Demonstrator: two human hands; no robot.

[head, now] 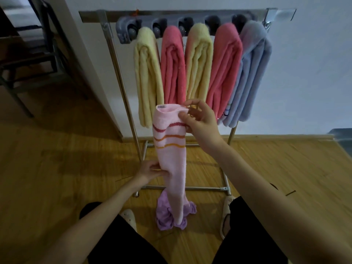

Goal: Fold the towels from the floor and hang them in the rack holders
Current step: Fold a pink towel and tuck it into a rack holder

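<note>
We see a pale pink towel (171, 159) of soft, matt terry cloth with woven stripes. The five hung towels, such as the yellow towel (146, 77) and the blue towel (249, 73), look fluffier, with a rough pile. The rack frame (122, 88) is shiny, smooth metal; its holder strip (125, 33) looks like glossy grey plastic. The floor (57, 159) is wood-grained with a slight sheen, and the purple towel (165, 216) is matt cloth.

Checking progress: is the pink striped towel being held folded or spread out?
Folded: the pink striped towel hangs as a narrow lengthwise strip, its layered top edge pinched by the right hand, the left hand gripping its middle.
</note>
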